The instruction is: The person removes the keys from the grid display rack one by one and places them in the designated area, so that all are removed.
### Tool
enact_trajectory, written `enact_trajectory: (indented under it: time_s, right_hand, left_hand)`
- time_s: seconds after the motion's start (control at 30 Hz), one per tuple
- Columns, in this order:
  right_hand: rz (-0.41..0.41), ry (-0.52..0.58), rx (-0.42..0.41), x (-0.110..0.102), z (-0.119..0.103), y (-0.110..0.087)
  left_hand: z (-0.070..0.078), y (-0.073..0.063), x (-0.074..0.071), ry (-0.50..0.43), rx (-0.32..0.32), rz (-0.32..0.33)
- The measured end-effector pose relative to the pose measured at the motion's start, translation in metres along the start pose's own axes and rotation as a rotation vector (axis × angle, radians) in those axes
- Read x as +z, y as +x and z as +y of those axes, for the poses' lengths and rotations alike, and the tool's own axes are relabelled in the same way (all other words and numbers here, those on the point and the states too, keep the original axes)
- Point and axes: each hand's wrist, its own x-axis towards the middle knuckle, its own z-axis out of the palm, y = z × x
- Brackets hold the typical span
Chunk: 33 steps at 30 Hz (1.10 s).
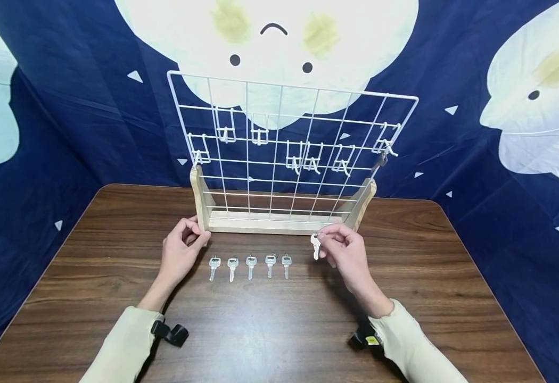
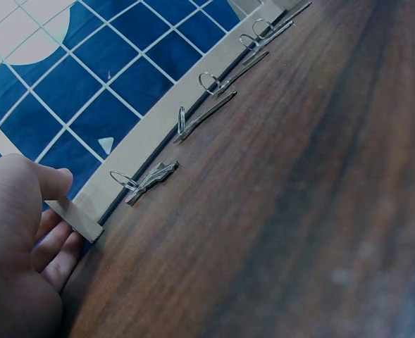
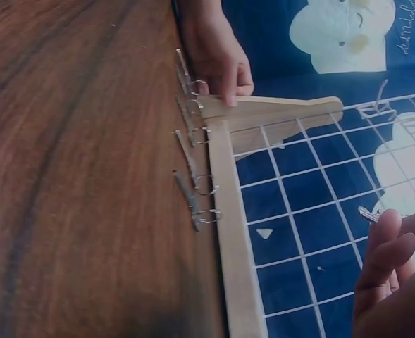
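Observation:
My right hand (image 1: 346, 250) pinches a silver key (image 1: 315, 246) between thumb and fingers, blade pointing down, just in front of the stand's right part. In the right wrist view, the tip of that key (image 3: 368, 213) pokes out past the fingertips. My left hand (image 1: 181, 247) grips the front of the left wooden end piece (image 1: 200, 197) of a stand, thumb on its near side. A white wire grid (image 1: 279, 143) rises from this stand, with several white hooks (image 1: 259, 136) on it. On the table, several silver keys (image 1: 251, 267) with small rings lie in a row.
A small dark metallic thing (image 1: 380, 161) hangs below the rightmost hook. The stand's pale wooden base bar (image 1: 260, 226) runs along the brown wood-grain table (image 1: 241, 330). Behind stands a dark blue cloth (image 1: 97, 106) printed with white clouds.

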Motion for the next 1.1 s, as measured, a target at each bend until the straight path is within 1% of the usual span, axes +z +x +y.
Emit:
enact_trajectory:
  time_s: [0.13,0.3,0.43,0.57,0.73,0.87,0.93,1.1]
  right_hand:
    - [-0.016,-0.026,0.03,0.0,0.01,0.002]
    - [-0.019,-0.06,0.093,-0.001,0.023,0.005]
    - [-0.042,-0.088,0.147,0.0,0.033,0.007]
    - [-0.065,-0.103,0.178,0.0,0.041,0.009]
    - [-0.081,-0.137,0.196,-0.002,0.048,0.01]
    - [-0.118,-0.166,0.21,-0.003,0.054,0.011]
    - [-0.133,-0.177,0.21,-0.004,0.057,0.011]
    - [-0.136,-0.176,0.187,-0.003,0.062,0.01]
  left_hand:
    - [0.001,0.0,0.001,-0.002,-0.002,0.0]
    - [0.0,0.0,0.001,0.0,0.0,-0.003]
    - [0.0,0.0,0.001,-0.001,0.002,-0.003]
    - [0.002,0.0,0.001,-0.004,0.002,0.001]
    - [0.002,0.0,0.0,-0.007,0.002,0.0]
    - [0.001,0.0,0.0,-0.005,-0.001,0.006]
    - [0.001,0.0,0.0,-0.002,-0.001,0.009]
    - [-0.001,-0.001,0.0,0.004,-0.006,0.004]
